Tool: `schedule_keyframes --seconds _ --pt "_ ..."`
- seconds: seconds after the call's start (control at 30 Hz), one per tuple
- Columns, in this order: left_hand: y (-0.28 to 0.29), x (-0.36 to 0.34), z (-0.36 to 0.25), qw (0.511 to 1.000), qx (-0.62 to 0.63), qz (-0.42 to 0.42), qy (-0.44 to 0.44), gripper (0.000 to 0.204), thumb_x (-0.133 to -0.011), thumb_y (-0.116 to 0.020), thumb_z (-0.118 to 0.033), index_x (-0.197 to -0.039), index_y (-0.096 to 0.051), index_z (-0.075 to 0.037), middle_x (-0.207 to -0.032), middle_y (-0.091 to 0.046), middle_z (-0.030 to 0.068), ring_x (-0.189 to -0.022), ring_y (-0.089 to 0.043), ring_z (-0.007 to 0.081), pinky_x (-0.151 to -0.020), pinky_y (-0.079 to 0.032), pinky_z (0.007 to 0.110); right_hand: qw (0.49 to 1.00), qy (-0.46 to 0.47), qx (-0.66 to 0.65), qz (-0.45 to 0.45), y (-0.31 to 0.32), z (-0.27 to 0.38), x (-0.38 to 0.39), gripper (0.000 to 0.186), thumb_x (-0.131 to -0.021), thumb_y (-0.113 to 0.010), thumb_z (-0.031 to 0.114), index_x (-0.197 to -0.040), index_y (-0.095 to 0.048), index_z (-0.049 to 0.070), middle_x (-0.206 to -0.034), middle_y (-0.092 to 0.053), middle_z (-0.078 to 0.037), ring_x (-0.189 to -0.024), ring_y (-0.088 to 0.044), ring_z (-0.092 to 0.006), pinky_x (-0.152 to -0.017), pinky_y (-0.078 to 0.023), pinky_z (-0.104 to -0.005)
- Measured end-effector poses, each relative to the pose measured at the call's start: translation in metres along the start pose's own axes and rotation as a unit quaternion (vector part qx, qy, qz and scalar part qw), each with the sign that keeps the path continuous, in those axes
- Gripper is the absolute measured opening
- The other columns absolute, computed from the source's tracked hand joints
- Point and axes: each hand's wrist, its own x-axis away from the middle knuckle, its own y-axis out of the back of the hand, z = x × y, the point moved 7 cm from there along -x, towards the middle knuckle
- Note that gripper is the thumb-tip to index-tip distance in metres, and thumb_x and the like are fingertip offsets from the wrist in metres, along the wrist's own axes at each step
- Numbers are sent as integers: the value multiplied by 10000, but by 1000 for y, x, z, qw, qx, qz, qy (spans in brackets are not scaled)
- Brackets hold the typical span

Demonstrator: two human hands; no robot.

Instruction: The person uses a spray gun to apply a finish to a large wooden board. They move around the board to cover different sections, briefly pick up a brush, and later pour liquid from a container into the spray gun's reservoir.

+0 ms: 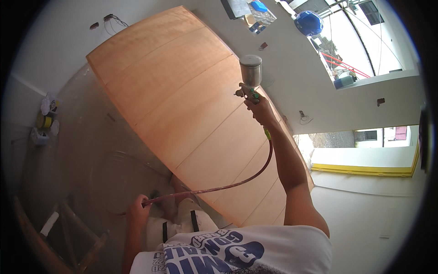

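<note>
My right hand point(259, 107) grips a spray gun point(250, 77) with a metal cup on top, held out over the right side of a large orange-brown wooden door panel point(182, 109) that leans against the white wall. A reddish air hose point(237, 181) curves down from the gun's handle and runs left across my body. My left hand point(138, 208) is closed around that hose, low beside my leg.
Small cans and rags point(45, 121) sit on the grey floor by the left wall. A wooden frame point(68, 233) lies at the lower left. A blue helmet point(308, 23) hangs near the window opening at the upper right. Wires stick out of the wall.
</note>
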Motion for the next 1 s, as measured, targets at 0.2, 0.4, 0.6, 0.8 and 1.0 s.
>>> schedule_keyframes --seconds 0.2,0.4,0.6,0.8,1.0 --pt "9 67 96 998 -44 -22 33 237 -862 -778 -223 -992 -662 -61 -801 -698 210 -787 -691 413 -669 -502 499 992 4 -17 125 -98 39 127 419 -953 -688 200 -1335 -609 45 -780 -600 -11 -575 -515 -81 -506 -451 -266" --pt "4 117 169 996 -60 -30 62 264 -863 -784 -256 -992 -672 -54 -836 -693 236 -828 -679 434 -698 -494 516 964 51 -73 252 -172 62 219 271 -962 -699 239 -1126 -640 32 -818 -651 -19 -581 -547 -88 -526 -466 -252" --pt "-3 118 165 996 -76 -15 40 272 -849 -796 -263 -992 -687 -59 -804 -691 227 -809 -679 435 -692 -503 508 957 35 -49 283 -175 48 229 287 -966 -692 227 -1162 -641 24 -810 -643 -15 -597 -538 -84 -534 -465 -260" --pt "-30 73 82 998 -60 7 -10 258 -843 -798 -242 -997 -693 -64 -762 -692 211 -771 -696 407 -676 -516 490 986 37 -42 154 -104 8 149 472 -962 -668 165 -1417 -576 78 -777 -594 -11 -634 -500 -87 -569 -444 -292" --pt "-43 20 -34 998 -26 54 -26 206 -854 -769 -188 -994 -691 -58 -816 -707 188 -792 -696 383 -708 -523 471 997 66 -9 29 -22 -48 32 486 -945 -681 160 -1403 -572 40 -914 -687 -139 -799 -625 -203 -755 -504 -364"
